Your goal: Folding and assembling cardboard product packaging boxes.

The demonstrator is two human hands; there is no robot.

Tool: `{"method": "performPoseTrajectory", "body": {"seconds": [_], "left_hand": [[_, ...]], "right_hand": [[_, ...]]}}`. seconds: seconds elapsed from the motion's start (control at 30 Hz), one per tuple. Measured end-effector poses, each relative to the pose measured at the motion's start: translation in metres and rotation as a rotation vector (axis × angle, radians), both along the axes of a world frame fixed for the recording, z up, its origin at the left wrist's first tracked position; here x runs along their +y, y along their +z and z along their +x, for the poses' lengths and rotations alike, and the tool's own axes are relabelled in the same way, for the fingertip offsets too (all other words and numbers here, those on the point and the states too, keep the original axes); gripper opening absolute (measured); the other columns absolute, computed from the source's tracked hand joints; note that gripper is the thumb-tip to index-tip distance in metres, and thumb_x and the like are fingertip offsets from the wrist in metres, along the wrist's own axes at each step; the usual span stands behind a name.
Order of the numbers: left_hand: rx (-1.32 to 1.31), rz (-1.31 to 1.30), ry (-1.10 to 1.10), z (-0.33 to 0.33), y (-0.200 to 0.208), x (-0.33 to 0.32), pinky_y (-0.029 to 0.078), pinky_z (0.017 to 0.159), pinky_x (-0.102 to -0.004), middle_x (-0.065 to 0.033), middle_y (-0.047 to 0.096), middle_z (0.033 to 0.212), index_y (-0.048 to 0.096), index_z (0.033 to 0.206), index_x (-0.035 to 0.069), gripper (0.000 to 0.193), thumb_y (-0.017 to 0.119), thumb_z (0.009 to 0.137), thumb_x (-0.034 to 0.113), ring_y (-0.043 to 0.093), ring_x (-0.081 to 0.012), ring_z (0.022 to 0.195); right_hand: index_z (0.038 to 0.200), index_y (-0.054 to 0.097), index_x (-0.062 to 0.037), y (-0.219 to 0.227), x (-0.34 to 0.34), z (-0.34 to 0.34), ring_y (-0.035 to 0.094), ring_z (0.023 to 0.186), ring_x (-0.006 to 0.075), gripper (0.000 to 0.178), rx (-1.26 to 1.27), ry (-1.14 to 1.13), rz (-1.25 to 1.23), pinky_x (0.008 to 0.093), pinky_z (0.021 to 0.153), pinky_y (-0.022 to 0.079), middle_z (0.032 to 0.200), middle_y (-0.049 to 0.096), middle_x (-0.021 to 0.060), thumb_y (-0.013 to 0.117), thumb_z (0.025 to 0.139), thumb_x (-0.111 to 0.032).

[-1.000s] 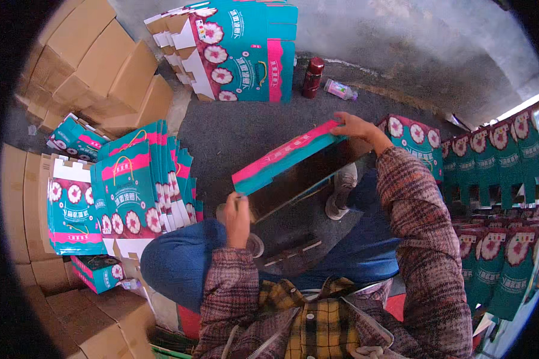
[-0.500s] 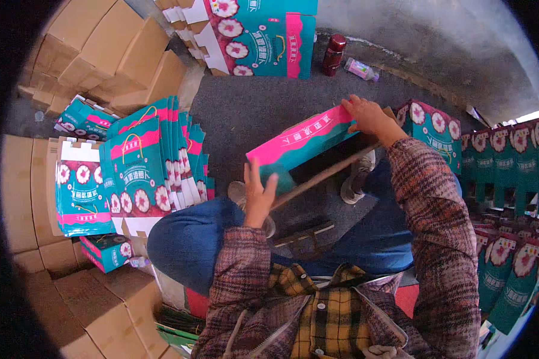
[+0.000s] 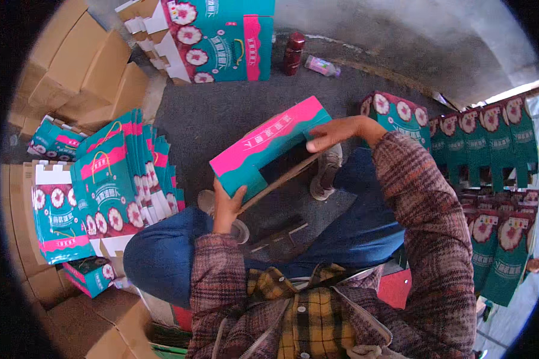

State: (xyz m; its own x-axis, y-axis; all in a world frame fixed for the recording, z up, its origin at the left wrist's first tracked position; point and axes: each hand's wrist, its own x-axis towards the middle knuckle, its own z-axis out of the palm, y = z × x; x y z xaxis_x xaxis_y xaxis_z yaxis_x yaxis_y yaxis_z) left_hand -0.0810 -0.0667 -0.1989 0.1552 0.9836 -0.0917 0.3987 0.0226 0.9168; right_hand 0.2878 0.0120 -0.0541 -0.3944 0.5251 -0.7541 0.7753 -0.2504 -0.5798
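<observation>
A pink and teal carton (image 3: 269, 134) is tilted in front of me between my knees, its open side toward me and its dark inside showing. My left hand (image 3: 225, 206) grips its near left corner, with the thumb on a teal flap (image 3: 244, 186) and the fingers partly hidden at the left end. At the right end my right hand (image 3: 344, 133) lies with stretched fingers over a folded teal flap (image 3: 318, 122). A long brown cardboard edge (image 3: 281, 181) runs along the carton's near side.
Flattened teal cartons (image 3: 111, 191) lean in a stack at left, beside brown boxes (image 3: 78, 72). More cartons (image 3: 221, 36) stand at the back, near a dark red flask (image 3: 293, 54) and a plastic bottle (image 3: 322, 66). A made-up carton (image 3: 401, 116) and rows of others (image 3: 491, 140) are at right.
My right hand has left the carton's far right corner for the flap at its right end. My left fingers, spread over the left end before, now grip the corner. The view has shifted.
</observation>
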Motion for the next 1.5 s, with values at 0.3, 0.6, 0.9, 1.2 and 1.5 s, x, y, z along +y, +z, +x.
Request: {"method": "performPoseTrajectory", "body": {"seconds": [0.3, 0.6, 0.9, 1.2, 1.5], "left_hand": [[-0.691, -0.561, 0.297, 0.011, 0.019, -0.002, 0.036, 0.100, -0.0383, -0.0159, 0.046, 0.131, 0.032, 0.140, 0.002, 0.065, 0.060, 0.089, 0.032, 0.047, -0.0290, 0.117], [0.143, -0.375, 0.040, 0.043, 0.048, 0.006, 0.042, 0.090, -0.0350, -0.0158, 0.058, 0.116, 0.049, 0.124, -0.004, 0.059, 0.060, 0.089, 0.042, 0.056, -0.0244, 0.104], [-0.105, 0.031, -0.040, 0.148, 0.091, 0.019, 0.042, 0.091, -0.0366, -0.0139, 0.056, 0.114, 0.045, 0.124, -0.002, 0.045, 0.062, 0.088, 0.018, 0.055, -0.0237, 0.104], [-0.099, 0.251, -0.406, 0.347, 0.078, 0.022, 0.037, 0.099, -0.0431, -0.0262, 0.046, 0.129, 0.028, 0.142, -0.002, 0.070, 0.064, 0.085, 0.018, 0.046, -0.0391, 0.118], [-0.214, -0.051, -1.035, 0.435, 0.003, 0.007, 0.024, 0.113, -0.0391, -0.0237, 0.021, 0.149, 0.006, 0.148, 0.002, 0.080, 0.056, 0.087, 0.014, 0.021, -0.0357, 0.139]], "right_hand": [[0.117, 0.053, -0.0001, -0.024, 0.024, 0.013, 0.058, 0.103, 0.0407, 0.083, -0.469, 0.263, 0.794, 0.0464, 0.083, 0.048, 0.115, 0.059, 0.0218, 0.077, 0.062, -0.057], [0.109, 0.057, 0.0024, -0.048, 0.023, 0.048, 0.060, 0.102, 0.0383, 0.082, -0.428, -0.125, 0.565, 0.0451, 0.085, 0.048, 0.108, 0.063, 0.0224, 0.079, 0.057, -0.056], [0.124, 0.045, 0.0026, 0.051, -0.029, 0.162, 0.055, 0.108, 0.0409, 0.074, -0.427, -0.289, 0.964, 0.0426, 0.090, 0.045, 0.114, 0.057, 0.0270, 0.074, 0.074, -0.043], [0.135, 0.035, 0.0013, -0.011, -0.215, 0.310, 0.043, 0.126, 0.0279, 0.067, -0.256, -1.082, 1.132, 0.0365, 0.105, 0.033, 0.133, 0.046, 0.0174, 0.071, 0.079, -0.008], [0.143, 0.027, 0.0015, -0.174, -0.317, 0.425, 0.029, 0.135, 0.0262, 0.069, -0.063, -1.517, 0.942, 0.0333, 0.109, 0.025, 0.144, 0.034, 0.0153, 0.050, 0.078, 0.001]]}}
